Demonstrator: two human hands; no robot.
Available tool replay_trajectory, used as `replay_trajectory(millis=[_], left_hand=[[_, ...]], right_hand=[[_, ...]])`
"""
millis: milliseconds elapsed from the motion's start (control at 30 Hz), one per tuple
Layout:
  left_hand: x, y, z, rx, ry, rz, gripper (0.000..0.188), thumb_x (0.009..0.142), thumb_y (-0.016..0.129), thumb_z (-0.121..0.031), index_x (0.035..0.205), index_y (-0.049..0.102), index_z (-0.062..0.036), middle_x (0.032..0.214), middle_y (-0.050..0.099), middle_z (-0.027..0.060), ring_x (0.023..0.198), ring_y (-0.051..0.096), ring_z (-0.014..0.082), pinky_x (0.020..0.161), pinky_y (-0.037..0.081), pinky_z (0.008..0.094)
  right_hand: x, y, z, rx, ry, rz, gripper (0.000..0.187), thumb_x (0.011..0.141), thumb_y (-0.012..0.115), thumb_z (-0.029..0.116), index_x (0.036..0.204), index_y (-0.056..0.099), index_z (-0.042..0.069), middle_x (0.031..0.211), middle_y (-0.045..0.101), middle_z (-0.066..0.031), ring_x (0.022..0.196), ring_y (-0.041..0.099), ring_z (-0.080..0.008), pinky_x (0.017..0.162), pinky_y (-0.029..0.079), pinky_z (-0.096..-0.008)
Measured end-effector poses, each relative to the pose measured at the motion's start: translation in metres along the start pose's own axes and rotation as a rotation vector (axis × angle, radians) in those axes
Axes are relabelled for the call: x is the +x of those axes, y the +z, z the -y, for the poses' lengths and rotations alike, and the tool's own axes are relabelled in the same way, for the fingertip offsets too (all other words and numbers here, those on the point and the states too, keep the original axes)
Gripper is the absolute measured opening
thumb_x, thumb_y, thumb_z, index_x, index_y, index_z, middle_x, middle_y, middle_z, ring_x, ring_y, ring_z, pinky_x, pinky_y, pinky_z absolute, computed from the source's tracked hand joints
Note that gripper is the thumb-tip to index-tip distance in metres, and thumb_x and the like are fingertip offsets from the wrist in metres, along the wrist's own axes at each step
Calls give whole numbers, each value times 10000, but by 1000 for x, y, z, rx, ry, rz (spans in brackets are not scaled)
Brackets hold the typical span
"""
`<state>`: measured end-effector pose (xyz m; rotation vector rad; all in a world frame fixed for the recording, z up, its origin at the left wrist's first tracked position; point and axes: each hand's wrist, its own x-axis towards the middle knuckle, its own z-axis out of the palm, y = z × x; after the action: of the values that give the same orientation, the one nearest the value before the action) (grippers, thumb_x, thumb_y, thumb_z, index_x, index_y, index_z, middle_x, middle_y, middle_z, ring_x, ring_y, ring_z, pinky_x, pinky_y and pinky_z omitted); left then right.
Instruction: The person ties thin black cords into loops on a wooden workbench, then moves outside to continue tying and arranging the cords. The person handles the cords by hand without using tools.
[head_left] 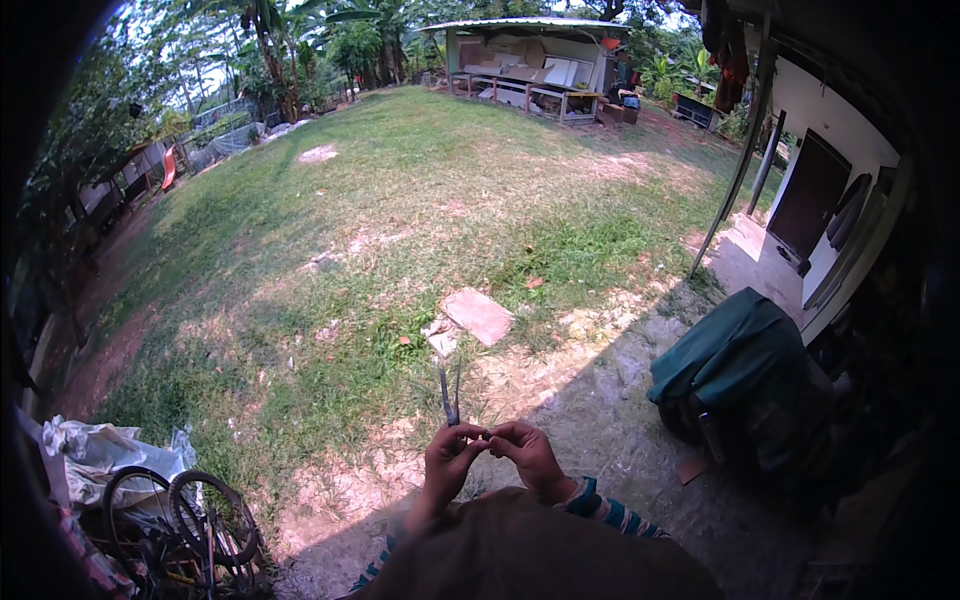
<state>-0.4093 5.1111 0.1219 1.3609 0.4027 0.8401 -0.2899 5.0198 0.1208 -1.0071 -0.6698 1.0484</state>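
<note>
Both of my hands are raised together in front of my body, fingertips meeting. My left hand [452, 462] is closed, and a dark two-pronged tool [450, 403], resembling pliers, sticks out from its fingers. The tool's two long arms spread apart and point away from me. My right hand [532, 458] is closed in a pinch against the left fingertips. Between the fingertips is a small dark piece [487, 436], too small to name. Striped cuffs in teal and white show at my wrists.
Ahead lies a grassy yard with a flat pinkish slab [478, 316]. A bicycle [212, 520] and crumpled plastic sheeting [120, 452] are at the lower left. A green cover [735, 345] drapes something bulky at the right, near a post [735, 185]. An open shed [530, 75] stands far off.
</note>
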Motion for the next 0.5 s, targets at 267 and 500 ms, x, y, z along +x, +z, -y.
replay_trajectory(millis=[267,500], left_hand=[[2,-1,1,24,-64,1,137,782,606,36,918,591,28,898,610,92,799,607,128,687,498,235],[2,-7,-4,-87,-86,82,137,799,604,17,936,597,12,916,612,66,827,589,108,698,484,219]], right_hand=[[2,-5,0,-191,-85,35,142,838,573,59,961,578,-11,905,613,-45,835,556,-94,733,445,-226],[3,-6,-6,-173,-112,16,118,834,587,59,932,549,6,832,597,-16,780,542,-69,692,432,-206]])
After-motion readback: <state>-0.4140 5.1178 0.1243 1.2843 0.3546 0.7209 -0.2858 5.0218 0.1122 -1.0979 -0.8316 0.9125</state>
